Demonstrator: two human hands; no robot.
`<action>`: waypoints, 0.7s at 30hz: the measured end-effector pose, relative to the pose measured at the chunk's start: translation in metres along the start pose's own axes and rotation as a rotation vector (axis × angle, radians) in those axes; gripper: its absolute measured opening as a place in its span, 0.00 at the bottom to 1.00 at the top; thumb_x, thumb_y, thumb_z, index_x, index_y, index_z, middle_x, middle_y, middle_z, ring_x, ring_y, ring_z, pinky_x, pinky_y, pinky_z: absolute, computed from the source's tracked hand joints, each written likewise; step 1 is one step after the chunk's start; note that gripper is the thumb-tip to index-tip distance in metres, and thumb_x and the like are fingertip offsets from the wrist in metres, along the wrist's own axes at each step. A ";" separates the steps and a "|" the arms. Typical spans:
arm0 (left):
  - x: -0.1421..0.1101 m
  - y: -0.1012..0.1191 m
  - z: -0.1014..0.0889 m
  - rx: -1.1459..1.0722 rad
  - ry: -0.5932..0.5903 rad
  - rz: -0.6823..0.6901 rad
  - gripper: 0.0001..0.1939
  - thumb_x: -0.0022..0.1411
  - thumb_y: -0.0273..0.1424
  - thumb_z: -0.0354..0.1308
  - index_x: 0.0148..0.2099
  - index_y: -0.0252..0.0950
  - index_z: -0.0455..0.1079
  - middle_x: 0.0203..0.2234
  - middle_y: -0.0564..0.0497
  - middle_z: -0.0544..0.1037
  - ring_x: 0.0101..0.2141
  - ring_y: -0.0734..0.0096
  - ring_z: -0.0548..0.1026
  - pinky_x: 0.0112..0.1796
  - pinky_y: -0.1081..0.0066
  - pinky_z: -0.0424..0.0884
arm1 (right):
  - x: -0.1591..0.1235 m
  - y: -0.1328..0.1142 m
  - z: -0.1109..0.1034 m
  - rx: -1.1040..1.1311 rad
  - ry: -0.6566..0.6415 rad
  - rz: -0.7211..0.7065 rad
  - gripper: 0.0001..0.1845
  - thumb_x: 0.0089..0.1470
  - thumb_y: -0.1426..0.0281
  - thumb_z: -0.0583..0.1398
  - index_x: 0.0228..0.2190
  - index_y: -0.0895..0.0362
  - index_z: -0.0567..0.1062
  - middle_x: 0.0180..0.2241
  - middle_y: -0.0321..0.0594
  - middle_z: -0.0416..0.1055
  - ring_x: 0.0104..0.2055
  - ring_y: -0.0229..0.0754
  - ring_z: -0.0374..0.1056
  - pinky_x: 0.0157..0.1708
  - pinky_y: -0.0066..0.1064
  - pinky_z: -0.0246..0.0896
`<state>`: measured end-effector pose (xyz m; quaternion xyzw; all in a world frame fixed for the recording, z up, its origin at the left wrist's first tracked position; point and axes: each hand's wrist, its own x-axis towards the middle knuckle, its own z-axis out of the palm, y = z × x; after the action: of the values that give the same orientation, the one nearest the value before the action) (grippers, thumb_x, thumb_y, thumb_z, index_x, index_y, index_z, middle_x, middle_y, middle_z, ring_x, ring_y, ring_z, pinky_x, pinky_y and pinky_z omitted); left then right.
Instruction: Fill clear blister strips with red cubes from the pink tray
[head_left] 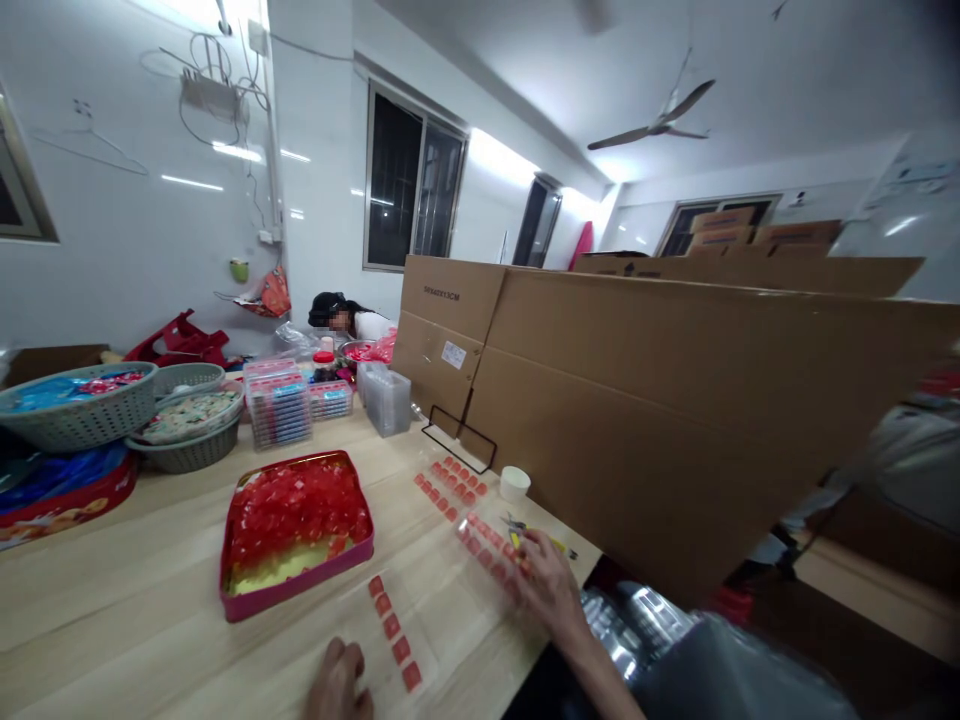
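My left hand is at the bottom edge with its fingers curled. What they hold, if anything, is hidden. Beside it lies a clear plastic sheet bearing a row of red square pieces. My right hand is closed at the edge of another clear plastic sheet with red squares, which looks slightly blurred. Close to those fingers lie yellow-handled pliers. Farther back are more red squares in rows. A red-rimmed tin holds a heap of shiny red pieces, with its gold bottom showing at the front.
A small white cup and black wire stand are near a tall cardboard barrier. Stacked clear cases, plastic boxes and grey baskets line the back left. Another person sits beyond.
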<state>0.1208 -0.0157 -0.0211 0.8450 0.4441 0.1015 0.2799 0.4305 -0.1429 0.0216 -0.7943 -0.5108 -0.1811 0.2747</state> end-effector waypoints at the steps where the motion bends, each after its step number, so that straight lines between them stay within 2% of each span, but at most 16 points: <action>1: 0.002 0.006 0.001 -0.034 0.009 0.007 0.15 0.46 0.12 0.46 0.30 0.36 0.62 0.31 0.50 0.68 0.36 0.70 0.71 0.39 0.75 0.63 | 0.005 0.013 0.002 0.015 -0.014 0.065 0.05 0.50 0.71 0.53 0.28 0.55 0.69 0.41 0.46 0.68 0.44 0.48 0.66 0.43 0.40 0.63; 4: 0.004 0.022 0.001 -0.120 0.033 -0.004 0.15 0.44 0.12 0.46 0.30 0.36 0.61 0.30 0.51 0.67 0.34 0.70 0.70 0.37 0.75 0.63 | 0.017 0.040 0.010 0.057 -0.074 0.201 0.07 0.47 0.67 0.53 0.27 0.56 0.69 0.34 0.44 0.69 0.37 0.46 0.68 0.38 0.38 0.66; 6: 0.004 0.031 0.001 -0.144 0.057 -0.029 0.15 0.44 0.12 0.47 0.30 0.36 0.61 0.30 0.51 0.67 0.34 0.70 0.69 0.36 0.74 0.63 | 0.017 0.036 0.017 0.046 -0.041 0.208 0.11 0.47 0.64 0.54 0.31 0.57 0.71 0.38 0.46 0.70 0.40 0.49 0.68 0.41 0.42 0.65; 9: 0.004 0.039 0.000 -0.157 0.084 -0.051 0.15 0.45 0.12 0.47 0.30 0.36 0.61 0.30 0.51 0.67 0.35 0.69 0.69 0.37 0.74 0.63 | -0.003 -0.004 0.033 0.067 0.032 0.096 0.16 0.50 0.61 0.55 0.38 0.57 0.72 0.45 0.50 0.69 0.48 0.53 0.65 0.46 0.46 0.62; 11: 0.005 0.042 0.000 -0.152 0.071 -0.056 0.15 0.45 0.11 0.47 0.30 0.36 0.61 0.30 0.51 0.67 0.35 0.70 0.69 0.37 0.74 0.63 | -0.027 -0.044 0.050 0.162 -0.056 -0.046 0.16 0.53 0.63 0.55 0.42 0.55 0.71 0.41 0.47 0.73 0.46 0.50 0.68 0.44 0.41 0.65; 13: 0.008 0.041 0.003 -0.120 0.032 -0.051 0.15 0.45 0.11 0.47 0.30 0.36 0.62 0.30 0.51 0.67 0.35 0.70 0.70 0.37 0.75 0.63 | -0.051 -0.082 0.068 0.173 -0.127 -0.172 0.25 0.50 0.64 0.58 0.51 0.54 0.65 0.46 0.46 0.72 0.46 0.51 0.68 0.45 0.41 0.65; 15: 0.013 0.037 0.009 -0.073 -0.001 -0.033 0.15 0.46 0.12 0.47 0.30 0.36 0.63 0.30 0.50 0.69 0.36 0.69 0.70 0.38 0.74 0.63 | -0.066 -0.110 0.083 0.098 -0.029 -0.229 0.27 0.48 0.70 0.58 0.52 0.55 0.64 0.46 0.48 0.72 0.47 0.55 0.68 0.44 0.44 0.64; 17: 0.019 0.030 0.018 -0.033 -0.016 -0.007 0.14 0.46 0.13 0.48 0.30 0.36 0.63 0.30 0.50 0.70 0.36 0.68 0.71 0.38 0.74 0.63 | -0.068 -0.125 0.088 0.046 0.038 -0.253 0.27 0.47 0.75 0.56 0.50 0.55 0.64 0.43 0.47 0.74 0.44 0.55 0.69 0.43 0.45 0.63; 21: 0.031 0.018 0.034 -0.039 -0.014 0.027 0.14 0.47 0.13 0.48 0.30 0.37 0.63 0.28 0.51 0.71 0.33 0.69 0.72 0.37 0.74 0.64 | -0.053 -0.132 0.075 0.065 -0.067 -0.212 0.25 0.45 0.77 0.55 0.47 0.53 0.65 0.36 0.41 0.75 0.37 0.50 0.68 0.39 0.40 0.62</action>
<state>0.1654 -0.0119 -0.0411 0.8460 0.4286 0.1079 0.2983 0.2890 -0.0912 -0.0338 -0.7321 -0.6065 -0.1658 0.2621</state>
